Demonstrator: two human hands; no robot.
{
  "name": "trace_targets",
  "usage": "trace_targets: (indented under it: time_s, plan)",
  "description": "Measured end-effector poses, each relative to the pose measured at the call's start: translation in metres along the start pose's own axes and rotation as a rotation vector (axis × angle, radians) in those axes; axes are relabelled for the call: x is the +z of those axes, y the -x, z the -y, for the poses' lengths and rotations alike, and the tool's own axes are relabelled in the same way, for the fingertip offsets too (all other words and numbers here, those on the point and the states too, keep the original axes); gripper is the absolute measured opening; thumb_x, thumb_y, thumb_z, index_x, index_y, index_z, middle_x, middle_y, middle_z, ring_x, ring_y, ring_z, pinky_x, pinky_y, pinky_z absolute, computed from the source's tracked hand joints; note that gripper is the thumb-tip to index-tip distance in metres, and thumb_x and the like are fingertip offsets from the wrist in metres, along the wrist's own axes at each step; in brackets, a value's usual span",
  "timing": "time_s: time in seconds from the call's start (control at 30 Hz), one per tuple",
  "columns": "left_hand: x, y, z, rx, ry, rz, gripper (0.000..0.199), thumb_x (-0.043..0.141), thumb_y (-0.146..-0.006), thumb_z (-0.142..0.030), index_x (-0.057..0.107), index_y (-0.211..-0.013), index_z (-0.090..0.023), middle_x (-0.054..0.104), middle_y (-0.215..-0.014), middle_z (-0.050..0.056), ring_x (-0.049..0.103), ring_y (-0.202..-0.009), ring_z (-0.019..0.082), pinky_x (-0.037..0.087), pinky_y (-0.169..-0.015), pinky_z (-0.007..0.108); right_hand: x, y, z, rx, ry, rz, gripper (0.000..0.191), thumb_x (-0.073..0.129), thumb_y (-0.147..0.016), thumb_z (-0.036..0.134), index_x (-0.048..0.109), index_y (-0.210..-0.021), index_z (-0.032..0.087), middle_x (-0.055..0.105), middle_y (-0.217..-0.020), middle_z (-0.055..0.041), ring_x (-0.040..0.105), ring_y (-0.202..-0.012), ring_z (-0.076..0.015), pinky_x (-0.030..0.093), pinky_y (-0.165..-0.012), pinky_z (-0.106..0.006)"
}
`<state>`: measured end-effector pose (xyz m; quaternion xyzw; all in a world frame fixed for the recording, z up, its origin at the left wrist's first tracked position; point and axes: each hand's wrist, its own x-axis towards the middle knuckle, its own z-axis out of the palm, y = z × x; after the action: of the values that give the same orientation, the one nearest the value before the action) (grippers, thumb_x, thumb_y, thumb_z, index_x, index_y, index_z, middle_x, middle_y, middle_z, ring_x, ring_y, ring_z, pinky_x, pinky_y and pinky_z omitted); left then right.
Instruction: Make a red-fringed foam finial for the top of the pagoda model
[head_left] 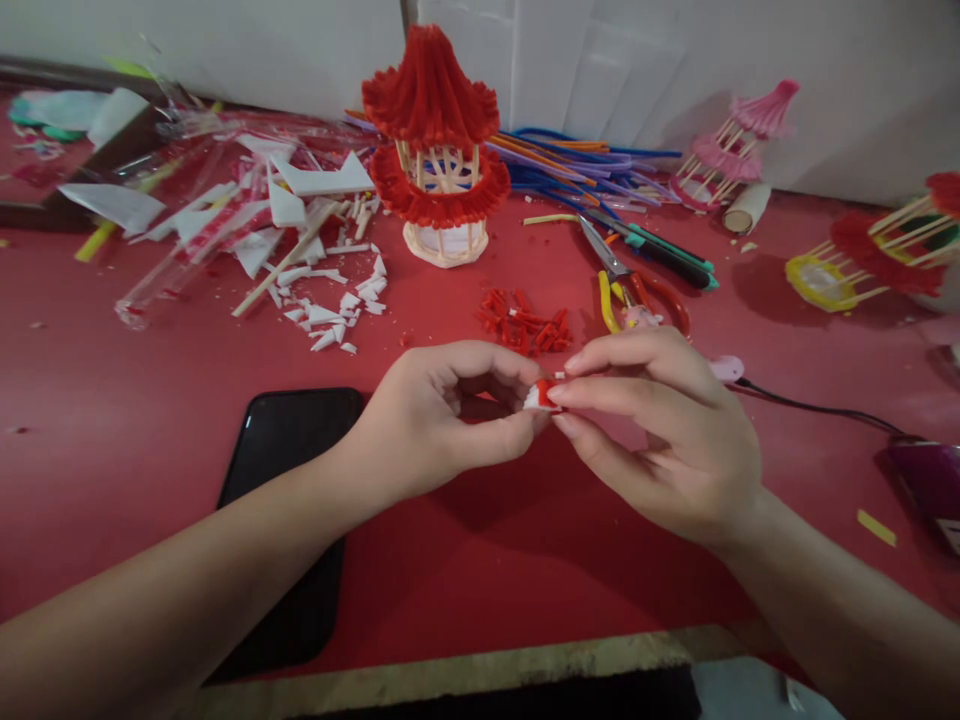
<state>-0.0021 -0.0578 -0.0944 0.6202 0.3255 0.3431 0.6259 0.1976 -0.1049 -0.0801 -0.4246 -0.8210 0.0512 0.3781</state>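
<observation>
My left hand [450, 415] pinches a small white and red piece [537, 394] between thumb and fingers, above the red table. From the right, my right hand [660, 430] closes its fingertips on the red side of the same piece. Just beyond the hands lies a pile of short red bits [525, 322]. Behind that stands a red-roofed model pavilion [442, 150] with thin stick posts. Scissors [611, 265] with red and yellow handles rest right of the pile.
A black phone [285, 580] lies partly under my left forearm. White scraps [330, 310] and plastic wrappers [202, 240] cover the left back. Colored stems [570, 165], a cutter [671, 260], a pink model [731, 150] and a toppled red-yellow model [855, 255] are behind and right.
</observation>
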Motion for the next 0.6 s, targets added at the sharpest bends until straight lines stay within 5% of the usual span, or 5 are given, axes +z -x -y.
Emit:
trace_targets:
  time_s: [0.4,0.6]
  plan:
    - [-0.0006,-0.0055,-0.0053,-0.267,0.327,0.097,0.017,0.078,-0.074,-0.011,0.073,-0.090,-0.017,0.076,-0.084,0.000,0.071,-0.081,0.011,0.055,-0.077,0.020,-0.0016,0.0007,-0.0019,0.025,0.111,0.037,0.014,0.066,-0.084,0.017,0.069,-0.094,0.026,0.059,-0.116,-0.0096,0.056,-0.106,-0.0253,0.047,-0.088,-0.047]
    - [-0.0018,-0.0058,-0.0064,-0.252,0.314,0.101,0.012,0.078,-0.075,-0.015,0.074,-0.086,-0.016,0.076,-0.082,0.002,0.071,-0.075,0.013,0.056,-0.076,0.024,-0.0005,0.0006,-0.0024,-0.015,0.142,0.012,0.016,0.070,-0.080,0.017,0.069,-0.092,0.027,0.059,-0.115,-0.0084,0.055,-0.106,-0.0272,0.045,-0.090,-0.050]
